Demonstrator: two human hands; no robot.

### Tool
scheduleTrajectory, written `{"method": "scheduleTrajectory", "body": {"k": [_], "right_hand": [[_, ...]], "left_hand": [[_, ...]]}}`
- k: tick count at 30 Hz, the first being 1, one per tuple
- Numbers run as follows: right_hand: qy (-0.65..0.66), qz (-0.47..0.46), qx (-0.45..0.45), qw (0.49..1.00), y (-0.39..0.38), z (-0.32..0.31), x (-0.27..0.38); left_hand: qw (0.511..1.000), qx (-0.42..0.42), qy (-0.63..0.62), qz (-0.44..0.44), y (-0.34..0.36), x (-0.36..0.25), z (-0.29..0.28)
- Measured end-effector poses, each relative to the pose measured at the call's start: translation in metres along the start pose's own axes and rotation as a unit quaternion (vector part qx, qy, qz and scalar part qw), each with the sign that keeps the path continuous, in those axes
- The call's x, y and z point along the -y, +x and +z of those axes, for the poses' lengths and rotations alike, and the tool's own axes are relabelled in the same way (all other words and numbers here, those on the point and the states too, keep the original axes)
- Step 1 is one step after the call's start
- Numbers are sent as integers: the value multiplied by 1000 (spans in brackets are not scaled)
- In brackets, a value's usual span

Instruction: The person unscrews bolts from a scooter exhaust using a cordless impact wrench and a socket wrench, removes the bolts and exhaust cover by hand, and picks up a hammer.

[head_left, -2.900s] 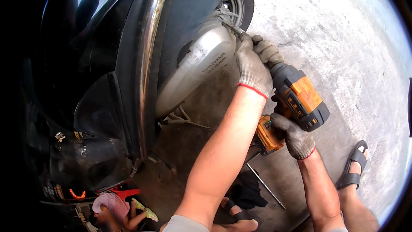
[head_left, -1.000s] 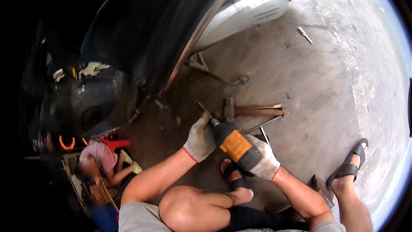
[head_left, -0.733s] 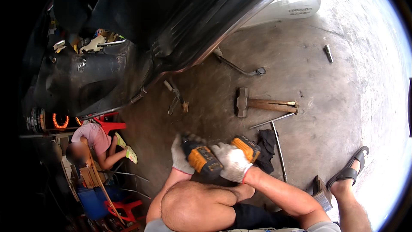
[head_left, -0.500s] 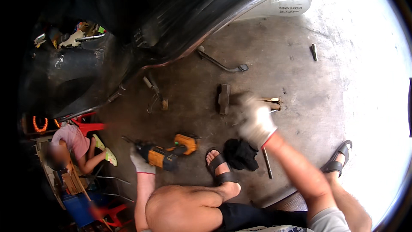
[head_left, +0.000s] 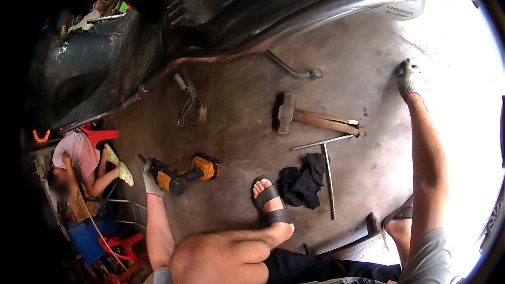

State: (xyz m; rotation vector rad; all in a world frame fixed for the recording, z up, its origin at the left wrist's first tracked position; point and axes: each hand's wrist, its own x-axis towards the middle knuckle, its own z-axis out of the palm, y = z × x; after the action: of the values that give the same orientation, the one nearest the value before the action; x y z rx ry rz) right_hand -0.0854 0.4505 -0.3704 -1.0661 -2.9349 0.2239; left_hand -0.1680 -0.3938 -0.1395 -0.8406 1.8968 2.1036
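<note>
Concrete floor (head_left: 236,121), glaring toward right; drill (head_left: 164,179) left-handed.

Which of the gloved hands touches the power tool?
The left hand, on the power tool; the right hand is far from it, beyond the hammer.

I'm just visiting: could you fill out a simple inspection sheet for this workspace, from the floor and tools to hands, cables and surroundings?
Surface: grey concrete floor, marked with dark stains.
Work items: orange-and-black cordless power drill, a long bit at its front.
Clutter: sledgehammer with grey metal head and split wooden handle; silver T-shaped metal wrench; crumpled black cloth.
Hands: both in pale knit gloves; left hand holds the drill near its front; right hand reaches down at the far right, its grip unclear.
Cables: nothing seen.
Surroundings: dark, glossy vehicle body; person in pink top beside red plastic seat.
</note>
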Motion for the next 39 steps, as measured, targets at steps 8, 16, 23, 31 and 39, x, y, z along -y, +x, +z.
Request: {"method": "scheduleTrajectory", "body": {"k": [8,16,23,31,39], "right_hand": [[483,151,78,859,-56,-15,-32],[513,-175,237,806,-267,-73,190],[395,-173,116,895,-313,-47,220],[126,19,234,964,-324,-41,135],[61,31,296,953,-303,-51,152]], "left_hand": [[994,56,-86,-32,6,37,26],[880,293,373,19,-160,26,189],[596,629,479,139,-255,-37,320],[633,319,557,433,-85,184,331],[383,352,656,547,-35,210,403]]}}
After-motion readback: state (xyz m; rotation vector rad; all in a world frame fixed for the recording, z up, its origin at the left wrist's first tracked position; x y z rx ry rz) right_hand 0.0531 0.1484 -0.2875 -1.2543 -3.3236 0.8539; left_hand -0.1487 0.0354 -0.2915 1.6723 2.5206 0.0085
